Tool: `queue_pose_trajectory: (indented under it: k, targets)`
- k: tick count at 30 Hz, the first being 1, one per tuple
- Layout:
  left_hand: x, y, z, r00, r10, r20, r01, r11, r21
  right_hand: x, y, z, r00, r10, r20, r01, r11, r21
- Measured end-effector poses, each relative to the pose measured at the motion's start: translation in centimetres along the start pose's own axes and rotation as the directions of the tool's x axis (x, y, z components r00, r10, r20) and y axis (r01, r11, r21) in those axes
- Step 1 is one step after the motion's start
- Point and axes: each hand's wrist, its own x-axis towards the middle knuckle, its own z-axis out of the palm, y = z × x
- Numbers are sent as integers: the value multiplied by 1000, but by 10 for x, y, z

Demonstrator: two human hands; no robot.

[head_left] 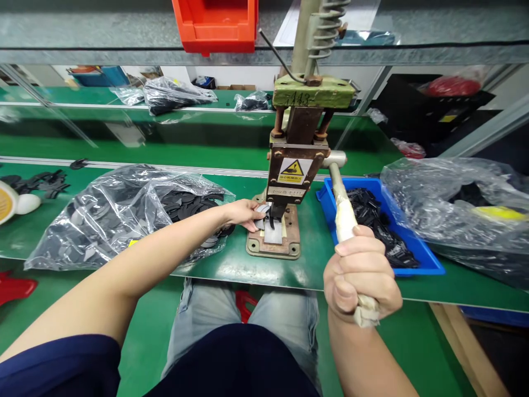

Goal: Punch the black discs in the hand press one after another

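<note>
A small hand press (295, 160) stands on the green bench, with a yellow warning label on its front. My right hand (359, 275) is closed round the cloth-wrapped lever handle (345, 218) of the press, pulled down toward me. My left hand (243, 214) reaches to the press base and pinches a thin dark flat part (260, 216) under the punch. The base plate (275, 242) lies below it.
A clear plastic bag of black flat parts (119, 212) lies left of the press. A blue tray of black parts (382, 226) sits to the right, beside another plastic bag (458, 204). A red bin (217, 25) rests on the shelf above. My knees show below the bench edge.
</note>
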Motion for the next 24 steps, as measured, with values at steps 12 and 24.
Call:
queue_pose_trajectory:
  k: [12,24]
  targets:
    - [-22,-3,18,996,43,-76,-53,989,-136,121,0,21,993,-17,-118,34,989,142]
    - [-133,-28,39,961,274,24,-270,956,-118,-69,10,43,728,547,414,-581,812,-50]
